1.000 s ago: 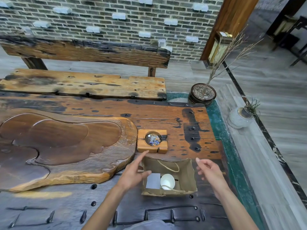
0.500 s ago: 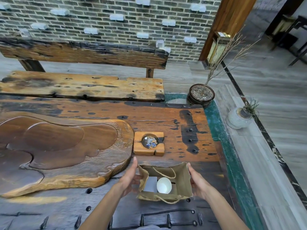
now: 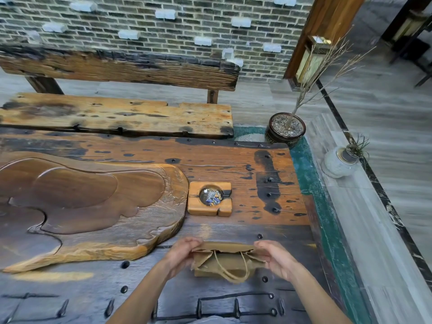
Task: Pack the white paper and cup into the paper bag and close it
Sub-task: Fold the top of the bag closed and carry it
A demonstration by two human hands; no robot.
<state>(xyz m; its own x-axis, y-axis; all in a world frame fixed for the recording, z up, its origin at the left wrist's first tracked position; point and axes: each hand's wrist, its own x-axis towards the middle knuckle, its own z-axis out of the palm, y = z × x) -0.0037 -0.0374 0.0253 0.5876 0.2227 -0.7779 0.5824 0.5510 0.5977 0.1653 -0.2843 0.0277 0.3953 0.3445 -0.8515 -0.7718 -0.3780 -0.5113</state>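
No readable text, label, brand, number or sign anywhere in view. Checked on the paper bag [image 3: 224, 258] pinched between both hands: plain brown, unprinted.

Soft, even daylight, brighter toward the right; faint shadows; wide-angle bending at the edges; both hands [image 3: 184, 254] slightly motion-blurred
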